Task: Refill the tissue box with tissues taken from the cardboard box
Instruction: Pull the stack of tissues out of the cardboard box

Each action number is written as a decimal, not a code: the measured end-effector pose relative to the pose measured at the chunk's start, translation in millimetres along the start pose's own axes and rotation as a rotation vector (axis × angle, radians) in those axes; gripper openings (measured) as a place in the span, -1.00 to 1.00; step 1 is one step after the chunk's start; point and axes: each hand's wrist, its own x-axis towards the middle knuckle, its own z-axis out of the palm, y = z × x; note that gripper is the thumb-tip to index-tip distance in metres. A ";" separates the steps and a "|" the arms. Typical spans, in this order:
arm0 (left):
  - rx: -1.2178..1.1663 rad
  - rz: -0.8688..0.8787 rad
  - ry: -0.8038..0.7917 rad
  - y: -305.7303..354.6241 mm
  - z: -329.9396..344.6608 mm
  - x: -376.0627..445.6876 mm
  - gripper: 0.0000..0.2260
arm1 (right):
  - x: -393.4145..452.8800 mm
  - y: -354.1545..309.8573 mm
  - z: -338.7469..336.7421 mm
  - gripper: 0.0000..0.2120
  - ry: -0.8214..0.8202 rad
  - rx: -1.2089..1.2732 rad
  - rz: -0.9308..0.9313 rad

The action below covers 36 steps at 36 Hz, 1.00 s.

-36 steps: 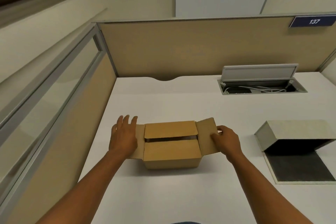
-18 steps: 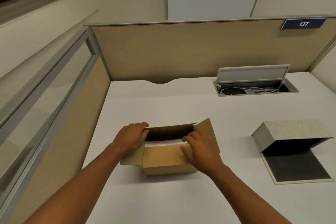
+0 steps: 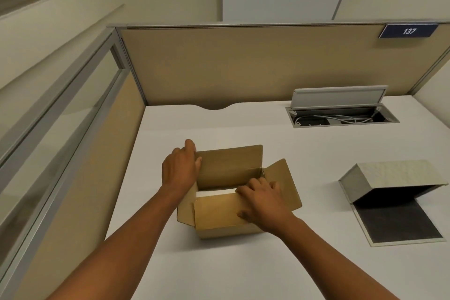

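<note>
A brown cardboard box [image 3: 219, 217] stands on the white desk [image 3: 243, 270] in front of me. Its far flap stands upright and its right side flap is folded outward. My left hand [image 3: 179, 169] grips the left end of the far flap. My right hand [image 3: 263, 200] presses on the near flap, fingers at its inner edge. A strip of white tissues [image 3: 214, 193] shows in the gap between the flaps. The grey tissue box [image 3: 387, 176] lies open at the right, its lid raised over a dark base panel [image 3: 394, 221].
A beige partition [image 3: 243, 63] closes the desk's far side and a glazed partition [image 3: 60, 109] the left side. An open cable tray [image 3: 341, 118] with white cables is set into the desk at the back right.
Both hands moved from the side flaps to the long flaps. The far flap has been lifted upright, and the opening now shows white tissues inside.
</note>
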 end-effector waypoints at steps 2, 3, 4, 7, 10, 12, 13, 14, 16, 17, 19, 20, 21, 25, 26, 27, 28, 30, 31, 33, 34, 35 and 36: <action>0.130 0.056 -0.039 3.1 3.6 0.4 -0.88 | -6.6 -1.3 -2.2 -0.59 0.061 0.034 -0.012; 0.194 0.082 -0.080 5.8 5.7 -0.3 -0.90 | -10.3 -2.0 -2.9 -0.64 0.093 0.054 -0.022; 0.236 0.111 -0.124 9.2 8.4 -1.4 -0.88 | -14.1 -3.0 -3.3 -0.69 0.127 0.068 -0.037; 0.170 0.178 -0.255 21.9 15.8 -6.5 -0.84 | -24.8 -7.9 -1.0 -0.82 0.200 0.073 -0.062; 0.064 0.207 -0.450 28.4 30.2 -8.7 -0.79 | -34.4 -11.9 5.4 -0.81 0.230 0.072 -0.059; 0.032 0.218 -0.597 27.7 41.9 -6.8 -0.73 | -40.6 -12.9 10.1 -0.78 0.236 0.066 -0.066; 0.005 0.204 -0.672 26.7 47.7 -5.1 -0.67 | -43.7 -13.1 11.3 -0.80 0.236 0.063 -0.066; -0.030 0.175 -0.755 25.2 53.1 -3.1 -0.59 | -46.6 -13.5 12.0 -0.81 0.239 0.061 -0.063; -0.067 0.105 -0.909 22.5 61.9 2.1 -0.42 | -51.6 -15.0 12.5 -0.84 0.245 0.063 -0.058; -0.062 0.082 -0.971 21.7 66.1 5.2 -0.35 | -53.6 -15.7 12.8 -0.85 0.245 0.069 -0.055; -0.052 0.058 -1.043 21.7 72.5 11.2 -0.22 | -55.9 -16.3 13.7 -0.85 0.234 0.077 -0.047; -0.058 0.049 -1.073 22.7 74.6 14.0 -0.15 | -56.7 -16.3 14.2 -0.85 0.228 0.076 -0.041; -0.062 0.035 -1.107 24.8 75.9 15.7 -0.06 | -57.3 -16.3 14.7 -0.86 0.226 0.077 -0.036; 0.018 -0.008 -1.236 32.0 81.1 15.1 0.12 | -60.1 -17.5 17.2 -0.86 0.225 0.082 -0.026; 0.039 -0.003 -1.240 32.0 83.1 14.2 0.12 | -60.7 -18.2 17.5 -0.85 0.228 0.091 -0.025; 0.052 0.000 -1.231 31.8 84.6 13.4 0.11 | -61.2 -18.6 17.7 -0.84 0.233 0.102 -0.024; 0.054 0.005 -1.219 31.9 87.1 13.3 0.10 | -61.2 -18.5 17.7 -0.84 0.238 0.110 -0.019; 0.039 0.019 -1.205 32.4 89.1 14.2 0.09 | -60.6 -18.5 17.6 -0.83 0.244 0.117 -0.013; 0.042 0.018 -1.210 32.9 89.1 14.2 0.09 | -60.4 -18.5 17.8 -0.84 0.248 0.115 -0.013; 0.042 0.001 -1.235 33.6 89.8 13.6 0.09 | -60.0 -18.8 18.6 -0.84 0.254 0.109 -0.016; 0.046 -0.013 -1.247 33.6 90.8 13.8 0.08 | -59.8 -19.0 19.2 -0.84 0.257 0.108 -0.016; 0.051 -0.019 -1.248 33.3 91.9 14.1 0.08 | -59.5 -19.0 19.6 -0.84 0.258 0.107 -0.015; 0.060 -0.014 -1.248 33.0 92.7 14.8 0.11 | -59.1 -18.8 20.1 -0.84 0.257 0.104 -0.013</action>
